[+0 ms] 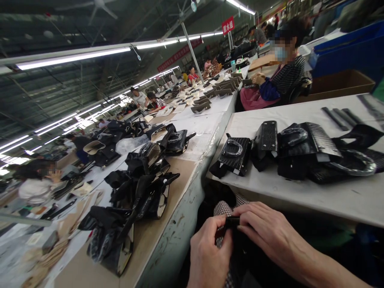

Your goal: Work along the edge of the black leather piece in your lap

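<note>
Bare hands (210, 246) around 1 black piece (233, 222).

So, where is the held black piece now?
In the head view, the black piece is below and right of centre, between left hand and right hand, near checked cloth.

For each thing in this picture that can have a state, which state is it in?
left hand, pinching the black piece
right hand, pinching it too
black piece, held between both hands
rightmost bag handle, wrapped in clear plastic
long ceiling light, lit
ceiling fan, cannot tell if turning
cardboard box, open at top
</note>
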Demonstrator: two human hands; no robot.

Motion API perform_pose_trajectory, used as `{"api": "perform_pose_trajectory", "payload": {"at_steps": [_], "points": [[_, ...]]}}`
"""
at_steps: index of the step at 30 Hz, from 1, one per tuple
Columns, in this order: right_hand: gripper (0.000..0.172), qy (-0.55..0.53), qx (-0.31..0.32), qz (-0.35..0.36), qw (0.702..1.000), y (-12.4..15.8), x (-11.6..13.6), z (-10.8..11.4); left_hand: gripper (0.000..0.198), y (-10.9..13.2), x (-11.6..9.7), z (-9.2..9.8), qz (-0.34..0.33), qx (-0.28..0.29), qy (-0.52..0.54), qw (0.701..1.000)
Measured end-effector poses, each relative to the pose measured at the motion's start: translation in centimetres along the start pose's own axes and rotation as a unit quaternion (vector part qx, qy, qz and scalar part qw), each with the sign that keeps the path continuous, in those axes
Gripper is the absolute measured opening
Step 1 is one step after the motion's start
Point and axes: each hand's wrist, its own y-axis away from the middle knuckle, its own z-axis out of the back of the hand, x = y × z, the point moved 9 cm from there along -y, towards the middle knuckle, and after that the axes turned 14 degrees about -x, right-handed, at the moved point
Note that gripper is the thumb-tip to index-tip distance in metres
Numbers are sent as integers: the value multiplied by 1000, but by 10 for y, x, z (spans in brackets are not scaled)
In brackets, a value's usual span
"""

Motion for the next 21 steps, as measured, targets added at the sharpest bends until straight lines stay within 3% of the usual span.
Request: {"api": "perform_pose_trajectory", "payload": {"at_steps": [9,15,21], "points": [[13,-20,21,-6,1000,5,-8,-8,19,-6,-26,1,-111,19,-4,994],[17,-39,-1,-15,999,4,-8,-5,22,-5,-36,-3,-164,39,-4,986],[14,-19,9,-62,998,9,-13,-6,18,2,-43,-8,-227,58,-43,971]]}}
